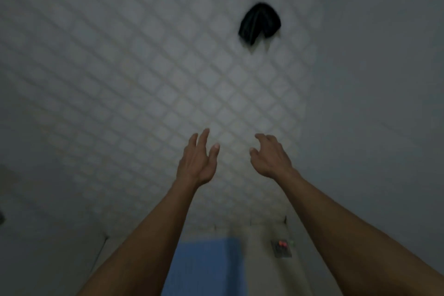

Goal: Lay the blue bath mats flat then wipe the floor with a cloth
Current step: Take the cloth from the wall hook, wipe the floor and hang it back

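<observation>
A dark crumpled cloth [260, 23] lies on the pale tiled floor [144, 67] far ahead, up and right of centre. Both arms reach forward over the tiles. My left hand [198, 160] has straight, spread fingers and holds nothing. My right hand [270, 156] has loosely curled fingers and is also empty. Both hands are well short of the cloth. A blue bath mat [204, 269] lies flat at the bottom, between my forearms, partly hidden by my left arm. The frame is blurred.
A plain grey wall [384, 79] rises on the right and another grey surface [36, 199] on the left. A small dark floor fitting [281, 249] with red and green marks sits right of the mat, past a raised threshold.
</observation>
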Demonstrator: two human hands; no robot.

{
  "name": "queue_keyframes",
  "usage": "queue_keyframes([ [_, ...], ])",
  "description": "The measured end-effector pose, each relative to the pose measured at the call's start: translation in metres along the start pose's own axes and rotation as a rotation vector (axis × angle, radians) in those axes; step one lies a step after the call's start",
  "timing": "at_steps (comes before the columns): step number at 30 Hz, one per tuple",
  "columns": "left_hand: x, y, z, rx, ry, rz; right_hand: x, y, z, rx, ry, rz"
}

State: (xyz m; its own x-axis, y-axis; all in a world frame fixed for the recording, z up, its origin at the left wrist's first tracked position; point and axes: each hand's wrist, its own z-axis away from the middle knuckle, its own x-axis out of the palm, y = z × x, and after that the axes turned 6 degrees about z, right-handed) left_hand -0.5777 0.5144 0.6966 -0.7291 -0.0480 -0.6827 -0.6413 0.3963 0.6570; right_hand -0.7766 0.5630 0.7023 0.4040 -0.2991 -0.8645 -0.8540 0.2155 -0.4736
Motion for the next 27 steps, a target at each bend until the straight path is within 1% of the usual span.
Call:
queue_keyframes([
  [4, -0.015, 0.025, -0.020, 0.055, 0.051, 0.015, -0.033, -0.010, -0.016, -0.010, 0.073, -0.023],
  [9, -0.017, 0.033, -0.044, 0.109, 0.023, 0.049, -0.049, -0.015, -0.027, -0.017, 0.069, -0.006],
  [14, -0.023, 0.045, -0.085, 0.149, 0.037, 0.092, -0.078, -0.021, -0.056, -0.029, 0.121, 0.044],
  [18, -0.033, 0.056, -0.124, 0.205, 0.061, 0.126, -0.106, -0.035, -0.090, -0.022, 0.236, 0.022],
  [22, -0.030, 0.063, -0.154, 0.251, 0.069, 0.156, -0.109, -0.042, -0.113, -0.051, 0.304, 0.014],
  [27, -0.004, 0.069, -0.184, 0.299, 0.017, 0.195, -0.101, -0.034, -0.135, -0.032, 0.276, 0.020],
])
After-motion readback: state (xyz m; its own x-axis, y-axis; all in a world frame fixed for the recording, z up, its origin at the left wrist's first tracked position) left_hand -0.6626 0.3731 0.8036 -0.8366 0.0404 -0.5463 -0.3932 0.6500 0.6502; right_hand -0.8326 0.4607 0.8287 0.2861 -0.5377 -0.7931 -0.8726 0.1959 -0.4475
